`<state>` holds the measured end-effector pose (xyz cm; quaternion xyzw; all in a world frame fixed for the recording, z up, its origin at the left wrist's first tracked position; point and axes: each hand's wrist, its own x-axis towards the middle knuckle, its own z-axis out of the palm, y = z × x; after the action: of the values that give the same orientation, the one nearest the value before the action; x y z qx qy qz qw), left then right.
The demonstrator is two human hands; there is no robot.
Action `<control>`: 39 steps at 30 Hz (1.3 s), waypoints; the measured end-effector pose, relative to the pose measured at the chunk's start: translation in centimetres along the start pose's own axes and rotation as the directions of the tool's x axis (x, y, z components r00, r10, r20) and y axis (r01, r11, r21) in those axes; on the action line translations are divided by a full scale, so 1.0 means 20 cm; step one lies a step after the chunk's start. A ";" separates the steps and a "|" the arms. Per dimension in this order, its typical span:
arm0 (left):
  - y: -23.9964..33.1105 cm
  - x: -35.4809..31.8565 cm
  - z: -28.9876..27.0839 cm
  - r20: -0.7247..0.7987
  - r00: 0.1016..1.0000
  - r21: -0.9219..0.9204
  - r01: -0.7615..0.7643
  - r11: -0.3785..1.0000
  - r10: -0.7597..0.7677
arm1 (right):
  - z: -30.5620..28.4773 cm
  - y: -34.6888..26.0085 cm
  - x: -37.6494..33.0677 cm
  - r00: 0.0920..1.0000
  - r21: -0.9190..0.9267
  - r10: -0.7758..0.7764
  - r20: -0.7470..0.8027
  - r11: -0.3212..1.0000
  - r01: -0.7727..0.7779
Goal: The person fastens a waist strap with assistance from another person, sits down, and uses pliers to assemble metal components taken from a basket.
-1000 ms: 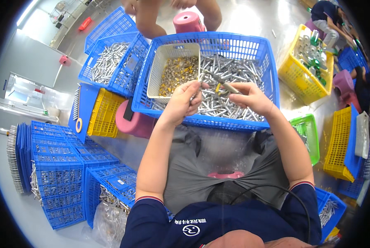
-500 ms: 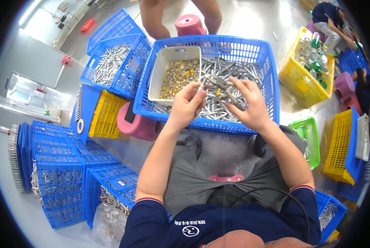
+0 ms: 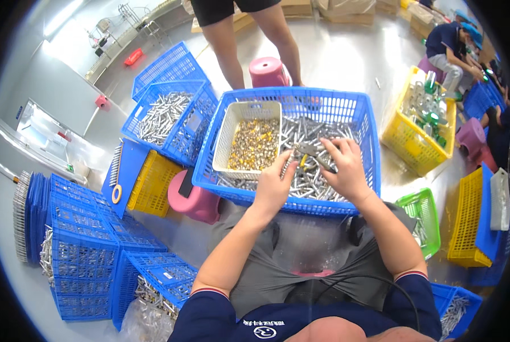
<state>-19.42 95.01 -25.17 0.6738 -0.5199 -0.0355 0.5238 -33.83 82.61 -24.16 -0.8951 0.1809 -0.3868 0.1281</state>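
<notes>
A pair of pliers [image 3: 307,149] with grey jaws and a touch of yellow is in my right hand [image 3: 347,172], whose fingers and thumb lie round its handles. My left hand [image 3: 277,183] pinches a small silvery metal part [image 3: 287,164] close beside the jaws; its exact kind is too small to tell. Both hands are above a large blue basket [image 3: 283,200] that holds many loose silver metal pieces [image 3: 309,185]. Inside its left half sits a cream-coloured basket [image 3: 218,145] with small yellow and metallic bits [image 3: 252,142].
Blue crates [image 3: 84,251] of metal parts stand at the left, near a pink stool [image 3: 200,199] and yellow basket [image 3: 150,185]. To the right are a green basket [image 3: 429,228] and a yellow basket [image 3: 417,145]. A person's legs [image 3: 223,51] show beyond; other people [image 3: 448,45] sit far right.
The view has tilted upward, so the baskets and hands appear lower in the picture. My right fingers have come in a little closer round the pliers. The left hand keeps its pinch.
</notes>
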 end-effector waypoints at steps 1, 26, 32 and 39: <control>0.02 -0.01 0.00 -0.006 1.000 -0.005 -0.012 1.000 0.012 | 0.01 0.01 -0.02 0.999 -0.011 0.033 0.005 0.999 -0.033; 0.00 0.10 0.01 0.129 0.992 -0.205 0.027 0.978 0.000 | -0.06 -0.04 -0.03 0.568 0.522 -0.028 0.822 -0.362 -0.772; 0.00 0.06 0.04 0.053 0.982 -0.440 0.188 0.878 -0.183 | -0.09 -0.06 -0.02 0.497 0.501 0.065 0.865 -0.141 -0.854; -0.03 0.06 0.03 0.015 0.954 -0.473 0.271 0.838 -0.300 | -0.07 -0.09 -0.03 0.437 0.453 0.126 0.890 -0.161 -0.877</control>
<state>-18.87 93.58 -25.26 0.5975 -0.3737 -0.2179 0.6752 -34.86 84.47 -22.99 -0.4710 0.2149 -0.0097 0.8555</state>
